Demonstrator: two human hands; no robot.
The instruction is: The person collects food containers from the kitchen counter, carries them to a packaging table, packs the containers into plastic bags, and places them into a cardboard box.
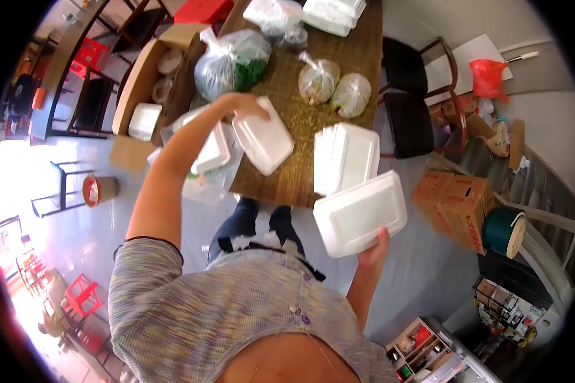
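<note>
The person's right hand (372,249) grips a white foam box (360,216), thumb over its near edge and the other fingers hidden beneath, and holds it tilted out past the front of the wooden table (271,186). The left hand (245,106) has its fingers bent over the far end of a second box (265,139), by the table's left edge; whether they pinch it or only rest on it cannot be told. Light foam like this would probably handle best with a loose grip, spread along the rim, since a hard squeeze could dent a wall or crease a lid. The right-hand box overlaps the stack of boxes (350,159) in view, so any move there calls for care not to nudge the stack near the front edge. A strip of wood between the left-hand box and the stack gives room to move, while the two small bags (334,88) and the large bag (231,62) limit reach farther back
</note>
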